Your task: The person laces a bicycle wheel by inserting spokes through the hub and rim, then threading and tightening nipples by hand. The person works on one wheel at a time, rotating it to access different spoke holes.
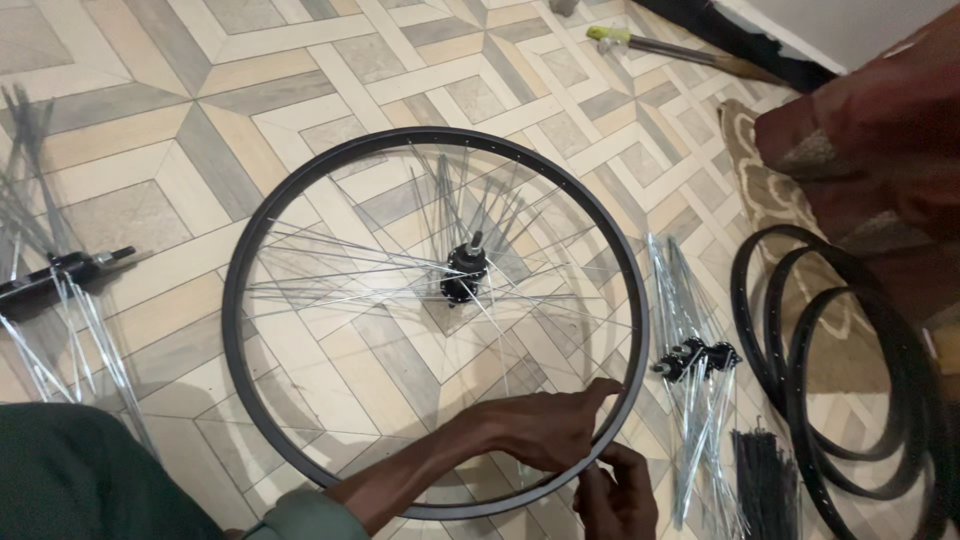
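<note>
Patterned floor (300, 60), wheel rim (250, 240) under both hands' (545, 430) fingertips.

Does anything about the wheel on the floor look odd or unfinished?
Yes. The black rim is only partly laced: spokes fan loosely from the hub, many ends short of the rim. Both hands, left and right, work its near edge.

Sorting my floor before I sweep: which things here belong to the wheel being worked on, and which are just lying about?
In hand:
wheel rim
hub
spokes
left hand
right hand

Lying about:
spare rims
loose spoke bundle
spare hubs
hub with spokes at left
</note>
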